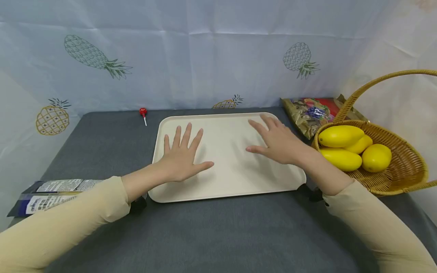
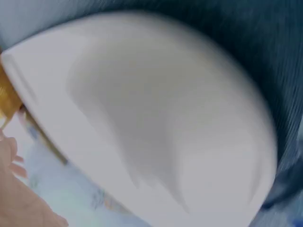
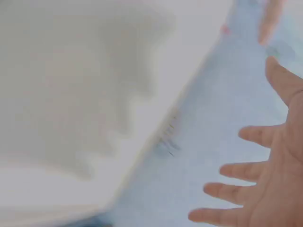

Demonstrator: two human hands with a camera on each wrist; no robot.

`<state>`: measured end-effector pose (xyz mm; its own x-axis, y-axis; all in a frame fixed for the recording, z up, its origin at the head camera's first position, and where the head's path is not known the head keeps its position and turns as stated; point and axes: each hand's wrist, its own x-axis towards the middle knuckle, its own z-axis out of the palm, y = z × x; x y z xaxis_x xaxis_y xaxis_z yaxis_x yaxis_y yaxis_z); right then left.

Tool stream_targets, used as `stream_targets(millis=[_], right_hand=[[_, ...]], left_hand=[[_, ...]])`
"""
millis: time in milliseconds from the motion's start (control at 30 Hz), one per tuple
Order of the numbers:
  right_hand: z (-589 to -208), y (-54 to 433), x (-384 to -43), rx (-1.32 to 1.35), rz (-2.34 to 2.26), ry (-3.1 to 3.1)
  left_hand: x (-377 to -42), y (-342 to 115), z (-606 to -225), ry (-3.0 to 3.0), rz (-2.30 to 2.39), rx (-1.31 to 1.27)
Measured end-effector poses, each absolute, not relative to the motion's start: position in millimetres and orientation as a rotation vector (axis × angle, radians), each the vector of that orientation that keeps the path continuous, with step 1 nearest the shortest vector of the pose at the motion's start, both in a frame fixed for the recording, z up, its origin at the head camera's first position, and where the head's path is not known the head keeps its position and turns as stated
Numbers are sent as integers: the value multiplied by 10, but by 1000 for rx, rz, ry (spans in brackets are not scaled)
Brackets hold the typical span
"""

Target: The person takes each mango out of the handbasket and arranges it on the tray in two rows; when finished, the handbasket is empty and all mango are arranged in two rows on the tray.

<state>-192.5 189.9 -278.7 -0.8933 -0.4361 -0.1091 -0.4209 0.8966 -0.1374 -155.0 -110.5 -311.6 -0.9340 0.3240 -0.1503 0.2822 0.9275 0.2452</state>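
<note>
A cream rectangular tray [image 1: 232, 178] lies on the grey table cover and holds nothing. My left hand [image 1: 182, 151] is spread palm down over its left half, fingers straight and apart. My right hand [image 1: 274, 141] is spread the same way over the right half, near the far right corner. Neither hand holds anything, and I cannot tell whether the palms touch the tray. The left wrist view is blurred: it shows the tray [image 2: 156, 118] and a bit of hand [image 2: 14, 194]. In the right wrist view, open fingers [image 3: 246, 175] show beside the blurred tray [image 3: 85, 85].
A wicker basket [image 1: 406, 167] with several yellow mangoes [image 1: 341, 135] stands right of the tray. A snack bag [image 1: 310, 113] lies at the back right. A red lollipop [image 1: 143, 112] lies behind the tray's left corner, and flat packets [image 1: 51, 191] at the left edge.
</note>
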Motion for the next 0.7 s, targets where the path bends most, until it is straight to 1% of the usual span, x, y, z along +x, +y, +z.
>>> stream_targets(millis=[200, 333, 500, 700], right_hand=[[-2209, 2239, -1911, -652, -433, 3006], [-1960, 2580, -1949, -609, -628, 3023], [-1854, 3049, -2021, -464, -770, 3020], [-1941, 3512, -2072, -317, -805, 3034]], left_hand=[[-1711, -1297, -2874, 2939, 482, 406], [-1832, -1462, -2745, 2926, 583, 343], [-1973, -1684, -2663, 2854, 791, 271], [-2133, -1951, -2667, 2738, 987, 146]])
